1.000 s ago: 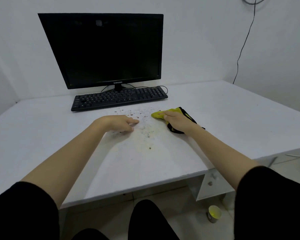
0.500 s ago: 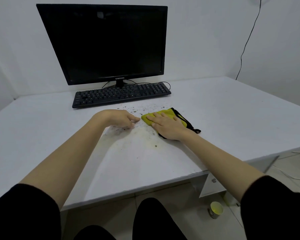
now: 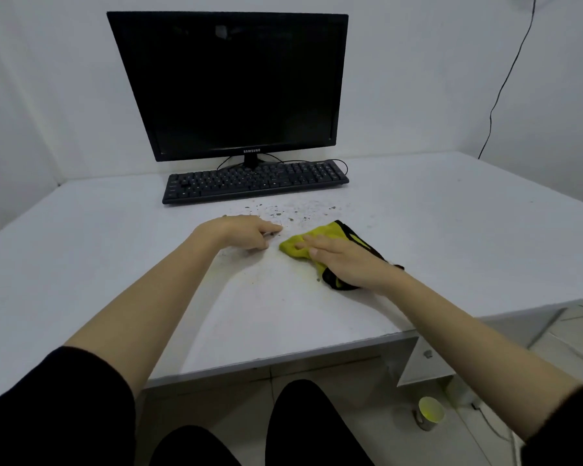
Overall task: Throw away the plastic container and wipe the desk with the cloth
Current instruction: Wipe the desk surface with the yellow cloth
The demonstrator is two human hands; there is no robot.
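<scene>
Nearest to us, below the desk's front edge and down to the right of our right arm, a cup [image 3: 430, 412] with a yellow inside stood on the tiled floor. We could not tell whether it was the plastic container.

On the white desk [image 3: 81, 264], our right hand [image 3: 342, 260] lay flat, palm down, fingers spread and pressed onto the yellow cloth [image 3: 303, 242] with its black trim; it pinned the cloth rather than gripped it. The cloth's yellow end stuck out past the fingertips.

Just left of that, near but not touching the cloth, our left hand [image 3: 241, 232] rested on the desk with fingers loosely curled, holding nothing.

Beyond both hands, dark crumbs [image 3: 293, 211] were scattered over the surface. Further past them lay the black keyboard [image 3: 254, 183], and behind it stood the dark monitor [image 3: 229, 85].
</scene>
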